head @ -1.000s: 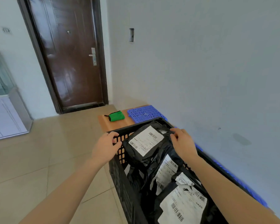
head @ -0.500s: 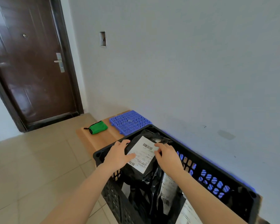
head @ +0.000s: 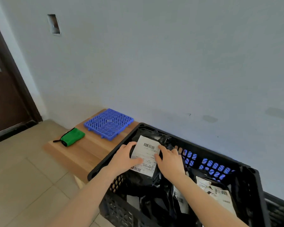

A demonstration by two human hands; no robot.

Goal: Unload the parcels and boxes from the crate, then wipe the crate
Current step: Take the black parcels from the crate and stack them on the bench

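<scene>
Presently, in the head view, the top parcel (head: 147, 150) is being held at the left end of the crate (head: 208, 152), about level with its rim. It is being clasped from both sides. The left hand (head: 125, 158) is being used with its grip clamped on the parcel's left edge, thumb across the white label. The right hand (head: 170, 161) is being used with its grip clamped on the right edge. More parcels (head: 216, 194) are being seen lying deeper in the crate, toward the right. Beyond the crate, on the counter (head: 82, 153), only a green pouch (head: 71, 136) and a blue grid tile (head: 108, 122) are being shown, and no unloaded parcel is being seen there. Unloading is therefore being judged as barely begun, and the wiping is being left entirely to do.
</scene>
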